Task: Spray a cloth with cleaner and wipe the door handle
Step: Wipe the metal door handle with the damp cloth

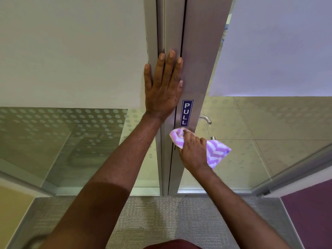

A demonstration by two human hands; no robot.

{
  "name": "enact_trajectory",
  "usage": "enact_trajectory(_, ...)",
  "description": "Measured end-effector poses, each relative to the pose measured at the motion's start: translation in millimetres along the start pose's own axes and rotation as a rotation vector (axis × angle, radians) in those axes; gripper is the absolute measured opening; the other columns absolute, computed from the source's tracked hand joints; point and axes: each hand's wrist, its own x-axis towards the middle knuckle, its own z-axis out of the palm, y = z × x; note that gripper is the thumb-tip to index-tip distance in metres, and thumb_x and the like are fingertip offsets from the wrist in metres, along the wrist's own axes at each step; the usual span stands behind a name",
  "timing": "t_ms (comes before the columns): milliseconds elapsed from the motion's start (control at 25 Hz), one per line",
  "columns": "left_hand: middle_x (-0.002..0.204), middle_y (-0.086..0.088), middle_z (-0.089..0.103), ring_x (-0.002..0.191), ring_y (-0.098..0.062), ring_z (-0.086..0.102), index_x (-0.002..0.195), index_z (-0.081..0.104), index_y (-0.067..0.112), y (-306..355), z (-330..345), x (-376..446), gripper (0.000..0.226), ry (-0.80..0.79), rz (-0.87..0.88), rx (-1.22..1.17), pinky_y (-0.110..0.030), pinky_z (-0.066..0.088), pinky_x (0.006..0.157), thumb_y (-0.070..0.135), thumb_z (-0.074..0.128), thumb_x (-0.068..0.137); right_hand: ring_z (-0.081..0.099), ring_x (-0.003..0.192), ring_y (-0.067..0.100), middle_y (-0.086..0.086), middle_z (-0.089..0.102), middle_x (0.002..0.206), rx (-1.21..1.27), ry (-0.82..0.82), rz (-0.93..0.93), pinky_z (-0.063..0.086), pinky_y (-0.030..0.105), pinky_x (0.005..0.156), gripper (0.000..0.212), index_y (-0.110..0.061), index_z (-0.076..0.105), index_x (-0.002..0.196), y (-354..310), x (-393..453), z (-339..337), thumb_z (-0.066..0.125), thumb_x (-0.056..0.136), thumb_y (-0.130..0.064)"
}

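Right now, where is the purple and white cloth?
In the head view, the cloth is bunched in the right hand, pressed against the door frame just below the PULL sticker.

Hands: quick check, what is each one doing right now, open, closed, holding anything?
Left hand: open, flat against the door frame, holding nothing.
Right hand: closed around the cloth, pressed to the door.

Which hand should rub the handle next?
Right. The right hand already grips the cloth at the door under the PULL sign; the left hand lies flat, bracing above.
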Motion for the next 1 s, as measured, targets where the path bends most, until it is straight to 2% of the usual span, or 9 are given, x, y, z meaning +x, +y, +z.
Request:
enact_trajectory(160, 0.159, -0.012, 0.051, 0.15, -0.031, 0.033, 0.157, 0.034, 0.013, 1, 2, -1, 0.054, 0.009, -0.003, 0.0, -0.058, 0.02, 0.124, 0.034, 0.047, 0.109, 0.059, 0.101, 0.036, 0.016, 0.063, 0.117, -0.141, 0.029, 0.009, 0.043, 0.047, 0.091, 0.041, -0.008, 0.049, 0.129, -7, -5, 4, 0.049, 0.088, -0.012)
enact_trajectory(320, 0.159, -0.012, 0.05, 0.15, -0.032, 0.033, 0.157, 0.035, 0.013, 1, 2, -1, 0.053, 0.014, -0.009, -0.021, -0.058, 0.02, 0.125, 0.033, 0.047, 0.11, 0.051, 0.117, 0.041, 0.024, 0.051, 0.133, -0.259, 0.012, -0.167, 0.039, 0.052, 0.106, 0.067, -0.007, 0.031, 0.152, 7, -28, 13, 0.044, 0.087, -0.011)
enact_trajectory(440, 0.158, -0.012, 0.051, 0.15, -0.031, 0.033, 0.157, 0.035, 0.013, 2, 0, -1, 0.053, 0.012, -0.01, -0.011, -0.058, 0.022, 0.124, 0.033, 0.047, 0.109, 0.05, 0.119, 0.038, 0.021, 0.052, 0.135, -0.205, 0.038, -0.208, 0.038, 0.05, 0.108, 0.071, -0.012, 0.032, 0.156, 15, -27, 12, 0.055, 0.092, -0.035)
enact_trajectory(520, 0.158, -0.012, 0.052, 0.149, -0.031, 0.034, 0.157, 0.035, 0.013, 1, 0, -1, 0.054, 0.011, -0.012, -0.006, -0.059, 0.024, 0.123, 0.033, 0.048, 0.109, 0.053, 0.113, 0.035, 0.016, 0.056, 0.127, -0.093, 0.115, -0.154, 0.04, 0.048, 0.104, 0.067, -0.013, 0.045, 0.146, 8, -28, 11, 0.042, 0.099, -0.061)
enact_trajectory(600, 0.158, -0.012, 0.052, 0.149, -0.031, 0.034, 0.157, 0.035, 0.013, 1, -1, -1, 0.054, 0.008, -0.009, -0.004, -0.059, 0.025, 0.123, 0.033, 0.048, 0.109, 0.055, 0.104, 0.03, 0.009, 0.06, 0.114, 0.063, 0.194, -0.05, 0.04, 0.045, 0.1, 0.069, -0.016, 0.055, 0.127, -3, -26, 9, 0.024, 0.1, -0.072)
enact_trajectory(680, 0.158, -0.012, 0.051, 0.149, -0.031, 0.034, 0.157, 0.035, 0.013, 2, -2, -1, 0.054, 0.0, -0.008, 0.001, -0.058, 0.025, 0.123, 0.033, 0.048, 0.109, 0.056, 0.096, 0.028, 0.005, 0.063, 0.103, 0.21, 0.233, 0.066, 0.038, 0.042, 0.098, 0.059, -0.018, 0.053, 0.111, -11, -20, 3, 0.021, 0.103, -0.068)
enact_trajectory(760, 0.158, -0.012, 0.051, 0.149, -0.031, 0.036, 0.157, 0.035, 0.013, 1, -2, 0, 0.054, -0.004, -0.013, -0.001, -0.058, 0.025, 0.123, 0.034, 0.048, 0.109, 0.06, 0.096, 0.029, 0.005, 0.066, 0.101, 0.219, 0.227, 0.162, 0.039, 0.044, 0.103, 0.044, -0.016, 0.051, 0.106, -14, -13, 1, 0.031, 0.105, -0.055)
enact_trajectory(880, 0.159, -0.012, 0.051, 0.149, -0.032, 0.037, 0.157, 0.034, 0.013, 1, -2, 0, 0.054, -0.007, -0.009, -0.001, -0.058, 0.024, 0.123, 0.034, 0.047, 0.109, 0.065, 0.101, 0.031, 0.011, 0.068, 0.107, -0.018, 0.186, 0.194, 0.035, 0.05, 0.115, 0.038, -0.006, 0.055, 0.12, -22, -8, 4, 0.048, 0.102, -0.039)
enact_trajectory(1000, 0.159, -0.012, 0.05, 0.149, -0.032, 0.04, 0.157, 0.034, 0.014, 1, -2, 0, 0.055, -0.011, -0.006, -0.005, -0.058, 0.024, 0.124, 0.034, 0.05, 0.108, 0.064, 0.095, 0.03, 0.011, 0.066, 0.101, -0.259, 0.096, 0.141, 0.04, 0.052, 0.11, 0.036, -0.004, 0.06, 0.119, -25, -4, 3, 0.062, 0.096, -0.032)
